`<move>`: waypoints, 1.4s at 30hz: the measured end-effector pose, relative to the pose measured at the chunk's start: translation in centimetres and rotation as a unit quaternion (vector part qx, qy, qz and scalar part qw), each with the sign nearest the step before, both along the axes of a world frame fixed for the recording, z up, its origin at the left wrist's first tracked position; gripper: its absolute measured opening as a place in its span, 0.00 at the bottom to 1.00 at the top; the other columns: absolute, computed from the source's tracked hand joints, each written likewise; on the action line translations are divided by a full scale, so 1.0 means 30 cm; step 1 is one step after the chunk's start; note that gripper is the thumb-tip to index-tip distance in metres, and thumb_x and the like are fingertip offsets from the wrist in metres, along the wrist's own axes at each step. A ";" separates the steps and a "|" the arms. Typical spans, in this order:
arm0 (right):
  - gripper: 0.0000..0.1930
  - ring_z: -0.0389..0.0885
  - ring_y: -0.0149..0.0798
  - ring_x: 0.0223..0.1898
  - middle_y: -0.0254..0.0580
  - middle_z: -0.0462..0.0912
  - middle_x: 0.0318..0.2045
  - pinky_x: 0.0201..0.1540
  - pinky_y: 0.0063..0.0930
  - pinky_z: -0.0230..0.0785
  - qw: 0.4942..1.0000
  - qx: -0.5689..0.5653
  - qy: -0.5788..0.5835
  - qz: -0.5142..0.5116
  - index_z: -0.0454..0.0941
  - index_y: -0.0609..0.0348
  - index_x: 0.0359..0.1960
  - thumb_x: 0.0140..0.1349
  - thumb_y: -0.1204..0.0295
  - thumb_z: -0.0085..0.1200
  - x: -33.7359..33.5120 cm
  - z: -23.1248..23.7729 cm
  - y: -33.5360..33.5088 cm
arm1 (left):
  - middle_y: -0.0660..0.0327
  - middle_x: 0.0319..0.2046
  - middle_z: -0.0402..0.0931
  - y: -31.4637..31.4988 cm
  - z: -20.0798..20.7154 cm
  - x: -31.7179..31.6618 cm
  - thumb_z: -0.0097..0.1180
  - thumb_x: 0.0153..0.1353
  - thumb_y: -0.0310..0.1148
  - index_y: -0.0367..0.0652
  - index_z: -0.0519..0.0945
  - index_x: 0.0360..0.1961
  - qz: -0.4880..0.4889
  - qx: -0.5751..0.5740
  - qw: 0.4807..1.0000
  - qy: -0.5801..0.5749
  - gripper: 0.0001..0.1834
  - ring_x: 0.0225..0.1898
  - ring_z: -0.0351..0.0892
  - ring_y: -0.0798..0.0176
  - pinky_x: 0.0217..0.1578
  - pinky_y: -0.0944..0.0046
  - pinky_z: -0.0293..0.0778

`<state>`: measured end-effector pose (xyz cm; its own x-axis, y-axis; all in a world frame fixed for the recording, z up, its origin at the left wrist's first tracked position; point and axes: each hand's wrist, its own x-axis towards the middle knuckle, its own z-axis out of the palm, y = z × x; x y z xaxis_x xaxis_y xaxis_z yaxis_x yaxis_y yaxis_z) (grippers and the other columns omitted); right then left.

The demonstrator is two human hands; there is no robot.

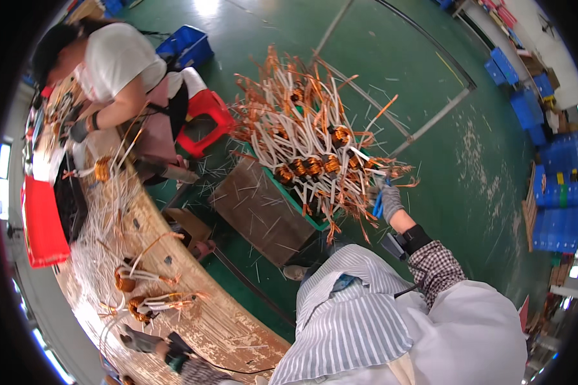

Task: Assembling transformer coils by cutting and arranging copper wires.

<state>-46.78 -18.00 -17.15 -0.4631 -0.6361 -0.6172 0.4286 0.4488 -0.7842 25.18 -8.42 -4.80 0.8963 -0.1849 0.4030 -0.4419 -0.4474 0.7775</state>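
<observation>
My right hand (pixel 392 201), in a grey glove, is closed around blue-handled pliers (pixel 378 203) at the right edge of a heap of copper-wound coils (pixel 331 163). White-sleeved leads with frayed copper ends (pixel 315 102) stick out of the heap, which fills a green crate (pixel 273 179). At lower left, my gloved left hand (pixel 141 340) is over the wooden workbench (pixel 231 324) with its fingers stretched out and nothing visible in them. Just beyond it lie a coil with white leads (pixel 139 308) and another coil (pixel 124 280).
A co-worker (pixel 119 67) sits at the bench's far end, beside a red stool (pixel 209 119). Cut white sleeving (pixel 99 247) litters the bench near a red bin (pixel 43 221). A brown board (pixel 257 212) lies beside the crate. Blue bins (pixel 559 192) line the right side.
</observation>
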 end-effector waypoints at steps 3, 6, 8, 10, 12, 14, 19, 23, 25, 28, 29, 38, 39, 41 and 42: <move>0.10 0.77 0.34 0.19 0.39 0.79 0.22 0.19 0.30 0.70 0.986 0.127 -0.064 -0.084 0.69 0.53 0.37 0.60 0.62 0.49 -0.141 -0.061 0.064 | 0.52 0.49 0.67 -0.040 -0.002 -0.400 0.40 0.61 0.26 0.34 0.65 0.51 -0.152 -0.188 0.963 0.120 0.17 0.52 0.66 0.59 0.57 0.64 0.59; 0.09 0.80 0.33 0.22 0.40 0.82 0.29 0.21 0.26 0.70 0.997 0.048 -0.039 0.036 0.70 0.53 0.36 0.60 0.62 0.48 -0.158 -0.125 -0.018 | 0.56 0.49 0.67 -0.043 -0.113 -0.630 0.47 0.57 0.24 0.36 0.67 0.49 -0.210 -0.030 0.956 0.204 0.17 0.52 0.65 0.61 0.56 0.63 0.59; 0.13 0.79 0.33 0.22 0.40 0.80 0.28 0.18 0.24 0.70 0.992 0.022 -0.125 -0.005 0.67 0.57 0.42 0.59 0.64 0.49 -0.154 -0.126 -0.153 | 0.59 0.49 0.66 -0.088 -0.129 -0.853 0.51 0.54 0.24 0.38 0.71 0.45 -0.309 0.135 0.923 0.187 0.15 0.51 0.66 0.61 0.53 0.62 0.62; 0.13 0.77 0.32 0.20 0.42 0.77 0.29 0.19 0.25 0.71 0.996 0.047 -0.064 0.028 0.67 0.60 0.41 0.60 0.65 0.48 -0.134 -0.179 -0.324 | 0.58 0.50 0.66 -0.152 -0.068 -1.068 0.52 0.54 0.25 0.38 0.73 0.42 -0.365 0.231 0.895 0.110 0.13 0.50 0.67 0.60 0.50 0.62 0.64; 0.12 0.74 0.30 0.17 0.41 0.76 0.28 0.16 0.26 0.68 0.996 0.082 -0.010 0.034 0.67 0.61 0.40 0.60 0.66 0.47 -0.388 -0.519 -0.358 | 0.57 0.48 0.66 -0.227 -0.016 -1.223 0.58 0.48 0.25 0.41 0.74 0.40 -0.479 0.355 0.803 0.026 0.15 0.50 0.66 0.58 0.52 0.60 0.62; 0.13 0.70 0.33 0.14 0.42 0.73 0.18 0.15 0.30 0.63 0.846 0.121 0.284 0.435 0.71 0.62 0.30 0.61 0.63 0.45 -0.407 -0.730 -0.432 | 0.57 0.48 0.66 -0.213 -0.036 -1.244 0.59 0.47 0.26 0.42 0.74 0.40 -0.470 0.374 0.795 0.083 0.16 0.51 0.66 0.57 0.53 0.59 0.61; 0.22 0.69 0.40 0.13 0.45 0.68 0.11 0.16 0.37 0.60 0.810 0.301 0.278 0.420 0.71 0.63 0.18 0.60 0.58 0.40 -0.266 -0.649 -0.483 | 0.60 0.44 0.67 -0.145 -0.029 -1.251 0.58 0.47 0.21 0.41 0.73 0.40 -0.421 0.395 0.787 0.217 0.17 0.46 0.69 0.64 0.47 0.66 0.66; 0.19 0.64 0.44 0.13 0.44 0.66 0.11 0.19 0.40 0.57 0.910 0.251 0.278 0.178 0.67 0.62 0.16 0.56 0.58 0.46 -0.234 -0.533 -0.446 | 0.63 0.38 0.71 -0.193 -0.036 -1.318 0.58 0.49 0.25 0.39 0.73 0.41 -0.456 0.440 0.738 0.232 0.16 0.41 0.72 0.65 0.45 0.67 0.68; 0.16 0.64 0.46 0.18 0.45 0.67 0.14 0.24 0.40 0.58 0.882 0.166 0.387 0.213 0.69 0.62 0.20 0.56 0.61 0.47 -0.170 -0.312 -0.459 | 0.63 0.37 0.73 -0.230 -0.066 -1.344 0.58 0.50 0.26 0.38 0.73 0.42 -0.481 0.423 0.728 0.247 0.16 0.40 0.73 0.67 0.43 0.69 0.69; 0.15 0.68 0.44 0.21 0.46 0.72 0.19 0.28 0.37 0.62 0.867 0.153 0.406 0.246 0.73 0.65 0.30 0.57 0.62 0.50 -0.148 -0.198 -0.427 | 0.60 0.37 0.72 -0.338 -0.097 -1.446 0.58 0.49 0.25 0.39 0.73 0.41 -0.494 0.363 0.694 0.377 0.16 0.40 0.74 0.64 0.44 0.67 0.70; 0.15 0.68 0.44 0.21 0.46 0.72 0.19 0.28 0.37 0.62 0.865 0.151 0.410 0.246 0.73 0.65 0.30 0.57 0.62 0.50 -0.152 -0.174 -0.419 | 0.60 0.37 0.73 -0.380 -0.106 -1.481 0.58 0.51 0.26 0.39 0.73 0.42 -0.496 0.336 0.676 0.429 0.16 0.40 0.74 0.65 0.43 0.69 0.70; 0.09 0.74 0.46 0.25 0.49 0.74 0.24 0.30 0.34 0.67 0.867 -0.113 0.372 0.311 0.72 0.65 0.34 0.54 0.71 0.52 -0.033 0.297 -0.294 | 0.53 0.42 0.72 -0.644 -0.181 -1.612 0.54 0.55 0.48 0.38 0.69 0.47 -0.455 0.134 0.568 0.672 0.27 0.43 0.74 0.57 0.44 0.60 0.72; 0.10 0.76 0.47 0.28 0.50 0.75 0.26 0.33 0.34 0.68 0.855 -0.148 0.374 0.326 0.72 0.65 0.34 0.54 0.72 0.53 -0.016 0.347 -0.261 | 0.50 0.42 0.72 -0.652 -0.180 -1.605 0.54 0.53 0.53 0.39 0.68 0.47 -0.364 0.102 0.528 0.761 0.30 0.44 0.74 0.53 0.45 0.56 0.72; 0.15 0.78 0.50 0.33 0.53 0.77 0.32 0.37 0.34 0.70 0.825 -0.244 0.328 0.391 0.70 0.65 0.42 0.53 0.72 0.53 -0.008 0.387 -0.177 | 0.45 0.46 0.68 -0.647 -0.159 -1.605 0.51 0.52 0.59 0.35 0.58 0.55 -0.340 0.104 0.489 0.796 0.41 0.44 0.74 0.50 0.48 0.53 0.70; 0.23 0.78 0.52 0.34 0.54 0.76 0.34 0.38 0.36 0.71 0.774 -0.313 0.356 0.419 0.65 0.63 0.51 0.52 0.72 0.54 0.008 0.400 -0.141 | 0.46 0.46 0.69 -0.639 -0.159 -1.588 0.50 0.53 0.59 0.36 0.59 0.56 -0.317 0.106 0.412 0.847 0.41 0.45 0.73 0.49 0.49 0.52 0.68</move>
